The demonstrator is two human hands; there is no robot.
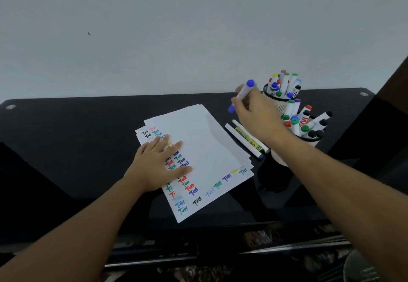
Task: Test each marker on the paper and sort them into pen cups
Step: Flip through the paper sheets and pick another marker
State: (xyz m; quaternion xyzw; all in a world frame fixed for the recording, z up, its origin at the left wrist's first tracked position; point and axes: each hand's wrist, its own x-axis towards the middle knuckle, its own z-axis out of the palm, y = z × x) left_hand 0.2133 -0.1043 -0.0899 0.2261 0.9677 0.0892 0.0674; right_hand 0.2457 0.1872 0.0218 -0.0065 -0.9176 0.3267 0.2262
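A stack of white paper (205, 149) lies on the black table, its left and bottom margins filled with coloured "Test" marks. My left hand (157, 164) rests flat on the paper's left side, fingers spread. My right hand (254, 111) grips a white marker with blue ends (241, 96), held in the air beside the far pen cup (279, 103). A near pen cup (280, 158), partly hidden by my right forearm, also holds several markers. Two markers (245, 140) lie on the table between the paper and the cups.
The black table (77, 127) runs to a pale wall behind. The cups stand close together at the right. A dark shape (388, 96) rises at the far right edge. Below the table's front edge, cluttered items (265, 257) show.
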